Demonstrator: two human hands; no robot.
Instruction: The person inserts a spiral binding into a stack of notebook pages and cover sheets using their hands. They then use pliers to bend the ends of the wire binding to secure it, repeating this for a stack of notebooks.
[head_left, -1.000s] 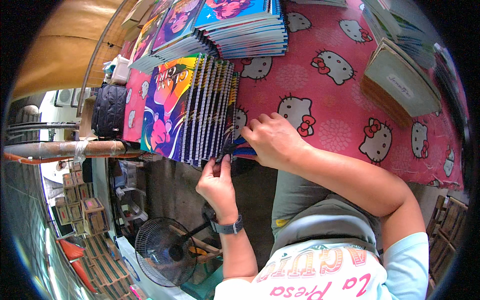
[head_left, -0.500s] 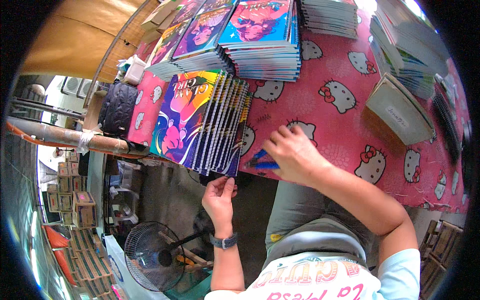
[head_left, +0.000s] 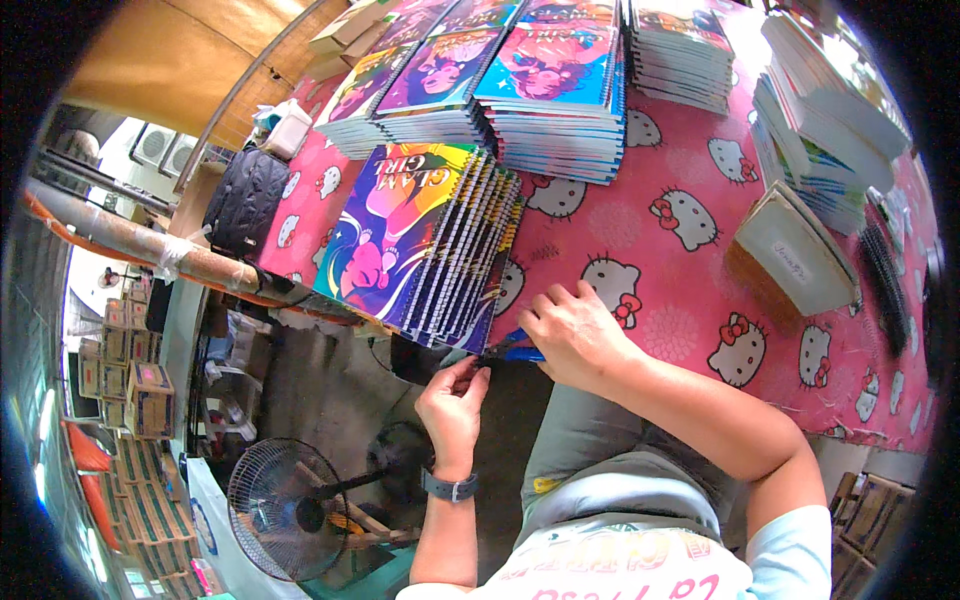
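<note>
Colourful spiral notebooks (head_left: 395, 230) lie in a fanned stack at the table's near edge, their black coil spines toward the right. At the lower right corner of this stack, my left hand (head_left: 450, 412) has thumb and fingers pinched together on a notebook's corner; the fingertips partly hide the contact. My right hand (head_left: 578, 335) is closed round blue-handled pliers (head_left: 524, 354). Their dark jaws point left and sit right by the notebook corner and my left fingertips. Whether the jaws grip the coil end is too small to tell.
More notebook stacks (head_left: 555, 140) stand behind, with another (head_left: 680, 75) at the back. To the right are piled books (head_left: 815, 150), a pale box (head_left: 795, 250) and black coils (head_left: 882, 285). A black bag (head_left: 247, 200) sits far left. A fan (head_left: 290, 510) stands below the pink-covered table (head_left: 640, 150).
The pliers in my right hand have come to the notebook corner, beside my left fingertips. My left hand stays pinched there. The whole view has shifted slightly.
</note>
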